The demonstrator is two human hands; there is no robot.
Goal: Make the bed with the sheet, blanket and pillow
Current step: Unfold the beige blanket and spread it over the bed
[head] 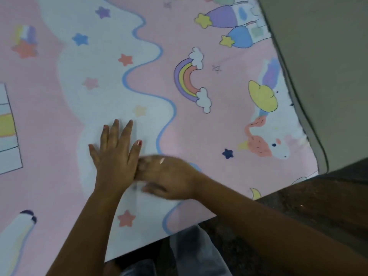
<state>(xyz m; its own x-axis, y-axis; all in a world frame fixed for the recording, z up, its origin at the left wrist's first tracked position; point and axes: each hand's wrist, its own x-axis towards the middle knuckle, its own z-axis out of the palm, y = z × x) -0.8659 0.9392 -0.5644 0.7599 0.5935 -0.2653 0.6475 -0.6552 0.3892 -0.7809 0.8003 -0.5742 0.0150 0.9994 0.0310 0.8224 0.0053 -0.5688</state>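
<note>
Pink sheet (pixel 199 136) flat under left hand (pixel 114 156); right hand (pixel 169 176) blurred, seemingly flat.

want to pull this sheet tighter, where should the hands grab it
Probably along the near hem of the sheet, coming from the person's side: it is the one free edge showing, while the middle under the flat left hand and right hand offers no fold to pinch.

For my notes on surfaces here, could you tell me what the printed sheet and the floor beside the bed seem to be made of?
The sheet looks like thin woven cloth, likely cotton, matte, lying flat with printed cartoon rainbows and stars. The floor seems polished speckled stone, dark with a faint sheen; motion blur leaves that uncertain.
</note>
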